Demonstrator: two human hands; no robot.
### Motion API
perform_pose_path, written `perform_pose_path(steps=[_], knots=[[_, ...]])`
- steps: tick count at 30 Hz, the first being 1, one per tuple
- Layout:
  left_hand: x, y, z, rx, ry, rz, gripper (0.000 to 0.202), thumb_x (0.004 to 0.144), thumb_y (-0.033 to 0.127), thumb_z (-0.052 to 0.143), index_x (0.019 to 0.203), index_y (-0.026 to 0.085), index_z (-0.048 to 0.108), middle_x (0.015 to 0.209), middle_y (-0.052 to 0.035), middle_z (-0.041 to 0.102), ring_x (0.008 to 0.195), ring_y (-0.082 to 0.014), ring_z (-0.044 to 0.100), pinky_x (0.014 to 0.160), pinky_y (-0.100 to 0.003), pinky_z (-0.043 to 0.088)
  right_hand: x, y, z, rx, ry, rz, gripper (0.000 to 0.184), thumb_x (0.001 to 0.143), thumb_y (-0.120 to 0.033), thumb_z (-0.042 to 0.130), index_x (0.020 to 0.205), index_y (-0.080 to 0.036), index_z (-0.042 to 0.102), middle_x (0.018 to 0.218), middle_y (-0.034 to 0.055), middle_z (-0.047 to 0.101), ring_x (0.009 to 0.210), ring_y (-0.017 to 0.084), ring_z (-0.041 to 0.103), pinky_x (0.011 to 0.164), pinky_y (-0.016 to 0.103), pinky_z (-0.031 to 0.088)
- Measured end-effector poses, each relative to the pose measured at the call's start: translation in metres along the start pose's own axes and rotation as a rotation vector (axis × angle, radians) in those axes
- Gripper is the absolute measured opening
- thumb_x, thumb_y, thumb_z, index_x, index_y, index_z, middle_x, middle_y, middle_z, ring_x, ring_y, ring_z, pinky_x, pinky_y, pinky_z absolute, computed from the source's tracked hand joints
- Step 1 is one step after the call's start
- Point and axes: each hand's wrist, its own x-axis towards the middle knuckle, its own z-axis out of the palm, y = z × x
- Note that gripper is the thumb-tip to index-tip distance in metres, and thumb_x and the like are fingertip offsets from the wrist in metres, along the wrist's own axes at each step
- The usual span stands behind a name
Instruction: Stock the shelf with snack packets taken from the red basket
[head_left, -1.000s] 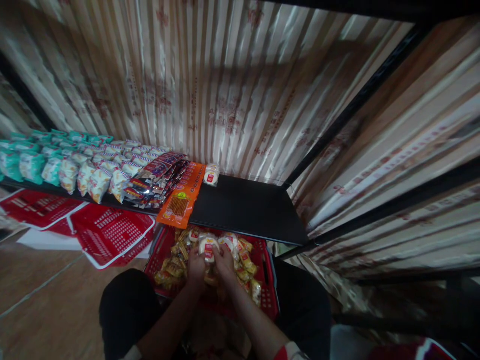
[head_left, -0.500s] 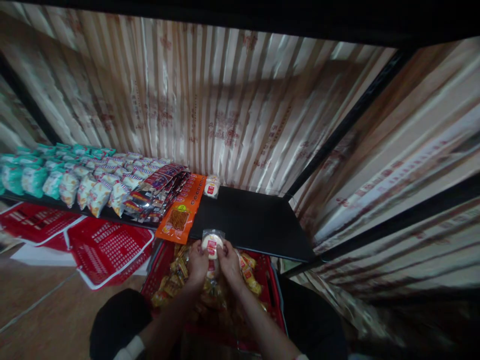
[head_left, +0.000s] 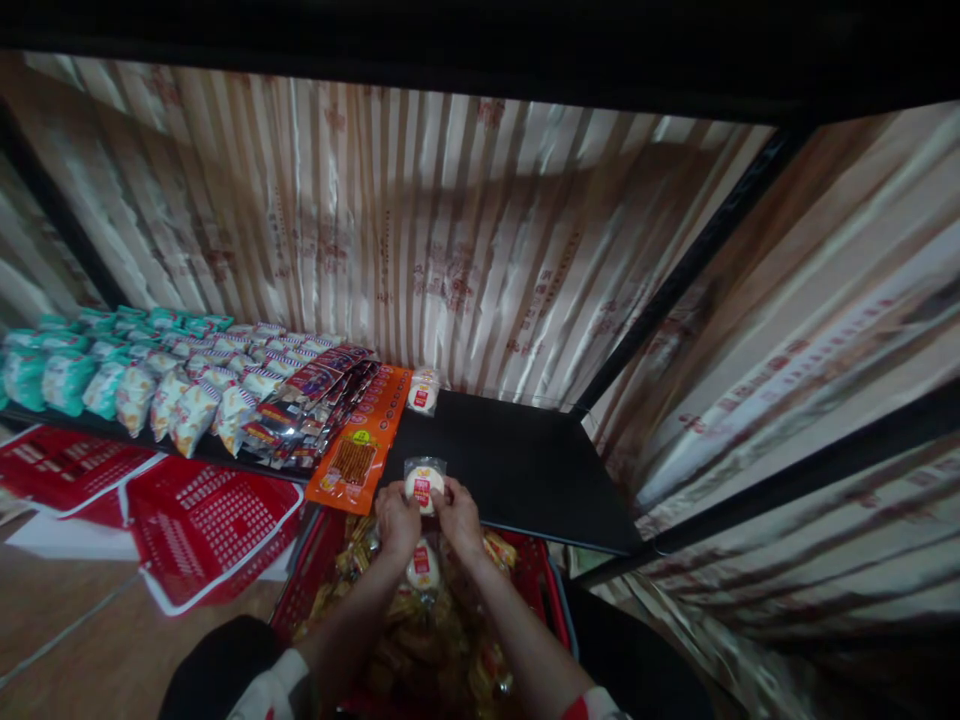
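The left hand (head_left: 397, 517) and right hand (head_left: 459, 517) pinch a wrapped white snack (head_left: 425, 488) between them, its red label too small to read from here, at the black shelf's (head_left: 517, 462) near edge; a second ago they held it lower, over the red basket (head_left: 541, 582).

Striped curtain (head_left: 345, 220); slanting black rack post (head_left: 679, 275); brown floor (head_left: 90, 670); dim light.

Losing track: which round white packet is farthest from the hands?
The rear packet beside the orange bag; the held packet is between left hand and right hand, the lower packet just below.
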Motion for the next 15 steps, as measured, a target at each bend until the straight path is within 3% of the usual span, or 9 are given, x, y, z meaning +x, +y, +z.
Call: perform_pose_path(steps=[8,15], knots=[[0.011,0.008,0.011,0.125,0.022,0.058,0.032,0.081,0.016,0.047,0.109,0.009,0.06,0.106,-0.0157,0.061,0.108,-0.0253,0.052,0.09,-0.03,0.037,0.02,0.0,-0.001,-0.16,-0.007,0.035,0.025,0.08,-0.033,0.051,0.092,-0.02,0.068,0.083,0.004,0.067,0.073,0.016,0.061,0.065,0.023,0.043],[0.026,0.01,0.019,0.108,0.074,0.057,0.036,0.079,0.011,0.044,0.112,0.008,0.058,0.104,-0.0151,0.062,0.104,-0.023,0.055,0.088,-0.029,0.04,0.038,0.006,0.008,-0.126,0.027,0.065,0.026,0.078,-0.035,0.052,0.092,-0.022,0.069,0.078,0.0009,0.068,0.069,0.015,0.061,0.061,0.022,0.041]])
